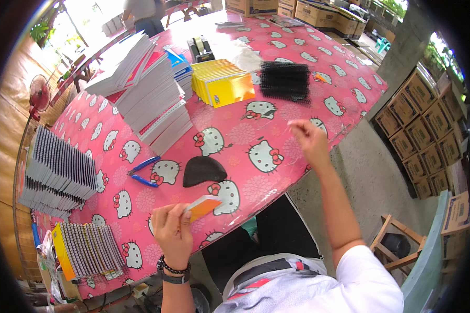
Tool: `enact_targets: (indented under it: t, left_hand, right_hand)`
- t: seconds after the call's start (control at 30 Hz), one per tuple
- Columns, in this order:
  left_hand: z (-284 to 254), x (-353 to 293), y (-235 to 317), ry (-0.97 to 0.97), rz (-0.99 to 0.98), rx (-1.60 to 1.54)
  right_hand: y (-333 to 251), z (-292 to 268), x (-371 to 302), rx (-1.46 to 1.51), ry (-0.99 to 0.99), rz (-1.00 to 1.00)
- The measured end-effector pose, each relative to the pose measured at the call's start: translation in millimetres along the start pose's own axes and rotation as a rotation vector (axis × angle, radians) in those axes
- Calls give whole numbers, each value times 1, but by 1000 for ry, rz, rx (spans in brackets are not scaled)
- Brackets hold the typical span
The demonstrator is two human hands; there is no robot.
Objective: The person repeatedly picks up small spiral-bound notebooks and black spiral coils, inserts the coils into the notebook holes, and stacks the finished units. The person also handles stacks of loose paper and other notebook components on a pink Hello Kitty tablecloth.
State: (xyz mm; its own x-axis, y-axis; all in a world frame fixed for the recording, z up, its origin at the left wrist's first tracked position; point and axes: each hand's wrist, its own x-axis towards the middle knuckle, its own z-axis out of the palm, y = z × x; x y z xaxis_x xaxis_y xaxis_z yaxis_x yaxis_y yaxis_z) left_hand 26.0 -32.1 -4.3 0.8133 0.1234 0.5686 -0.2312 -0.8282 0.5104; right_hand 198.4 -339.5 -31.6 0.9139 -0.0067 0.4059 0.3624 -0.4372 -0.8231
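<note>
My left hand (172, 227), near the table's front edge, pinches a small orange-covered notebook (203, 206) between thumb and fingers. My right hand (310, 141) is raised over the right side of the table, its thumb and index finger a little apart and nothing visible between them. Beyond it lies a bundle of black plastic binding coils (284, 82). Between my hands and the paper stacks is a black, rounded, flat thing (203, 171) whose kind I cannot make out. Blue-handled pliers (145, 172) rest to its left, jaws hidden or too small to read.
Punched white paper stacks (154, 109) lean at the back left, beside yellow notebooks (222, 86) and a tape dispenser (199, 49). Coil-bound notebooks (62, 169) are piled far left, more yellow ones (89, 250) nearer. Cartons (418, 130) and a wooden stool (399, 240) stand right.
</note>
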Motion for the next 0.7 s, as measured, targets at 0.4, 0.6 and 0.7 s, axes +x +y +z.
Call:
enact_targets:
  t: [0.4, 0.6, 0.7]
  left_hand:
    - [27, -9, 4, -46, 161, 189]
    - [36, -7, 11, 4, 140, 231]
    - [39, -7, 15, 16, 128, 221]
  right_hand:
    - [84, 41, 143, -896, -217, -354]
    - [75, 19, 153, -548, -262, -272]
    - [74, 11, 155, -610, -296, -224]
